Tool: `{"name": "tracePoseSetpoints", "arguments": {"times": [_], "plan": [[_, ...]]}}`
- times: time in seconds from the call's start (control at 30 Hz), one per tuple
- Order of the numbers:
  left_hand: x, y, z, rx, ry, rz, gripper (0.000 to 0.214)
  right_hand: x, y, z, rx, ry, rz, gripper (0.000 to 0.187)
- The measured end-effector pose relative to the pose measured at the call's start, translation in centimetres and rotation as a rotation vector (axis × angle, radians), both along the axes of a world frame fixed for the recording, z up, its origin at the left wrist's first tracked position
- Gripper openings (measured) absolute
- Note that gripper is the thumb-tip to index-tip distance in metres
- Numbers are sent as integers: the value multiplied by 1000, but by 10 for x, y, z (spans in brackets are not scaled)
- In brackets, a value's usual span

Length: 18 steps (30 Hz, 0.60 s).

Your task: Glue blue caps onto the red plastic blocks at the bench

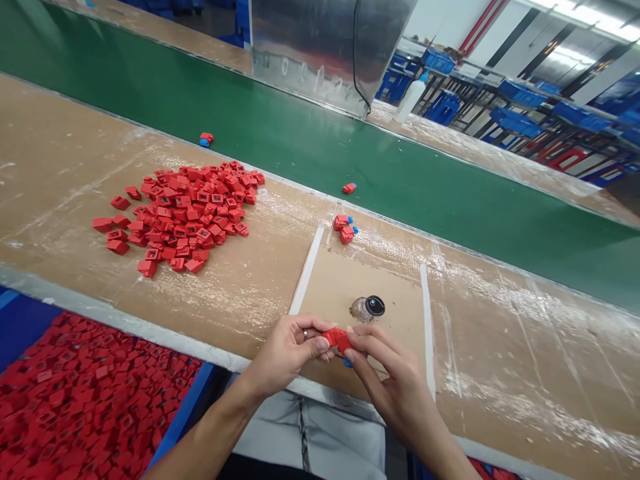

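Note:
Between my left hand (295, 347) and my right hand (387, 363) is a small red plastic part (337, 338), pinched from both sides by thumbs and fingertips. A bit of blue (347, 362) shows just below it at my right fingertips; whether it is joined to the red part I cannot tell. Beyond my hands, on a tan sheet (400, 280), stands a small clear jar with a black top (375, 305). Two red parts with blue ends (347, 233) lie at the sheet's far edge.
A heap of red parts (187, 213) covers the bench to the left. Below it, a blue bin (185, 407) is full of similar parts. Across the back runs a green conveyor belt (300, 123) carrying red-and-blue pieces (349, 188). A white bottle (411, 100) stands behind the belt.

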State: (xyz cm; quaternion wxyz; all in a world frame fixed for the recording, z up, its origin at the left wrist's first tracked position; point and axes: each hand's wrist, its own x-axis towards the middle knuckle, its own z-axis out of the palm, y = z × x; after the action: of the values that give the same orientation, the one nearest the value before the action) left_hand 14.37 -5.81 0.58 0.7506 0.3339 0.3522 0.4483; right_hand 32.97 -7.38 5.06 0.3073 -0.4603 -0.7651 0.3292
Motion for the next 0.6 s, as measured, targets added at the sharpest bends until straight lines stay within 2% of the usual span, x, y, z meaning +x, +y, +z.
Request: {"name": "tracePoseSetpoints", "arguments": {"times": [0.27, 0.43, 0.53, 0.6], "plan": [[-3, 2, 0, 36, 44, -35, 27, -2, -2, -1, 6, 19, -3, 14], [1, -1, 4, 53, 100, -95, 30, -5, -11, -12, -10, 91, -116, 18], [-2, 0, 9, 53, 179, -100, 43, 6, -32, -17, -54, 136, -293, 24], [-15, 8, 12, 94, 325, 35, 52, 25, -51, -16, -54, 121, -537, 31]]}}
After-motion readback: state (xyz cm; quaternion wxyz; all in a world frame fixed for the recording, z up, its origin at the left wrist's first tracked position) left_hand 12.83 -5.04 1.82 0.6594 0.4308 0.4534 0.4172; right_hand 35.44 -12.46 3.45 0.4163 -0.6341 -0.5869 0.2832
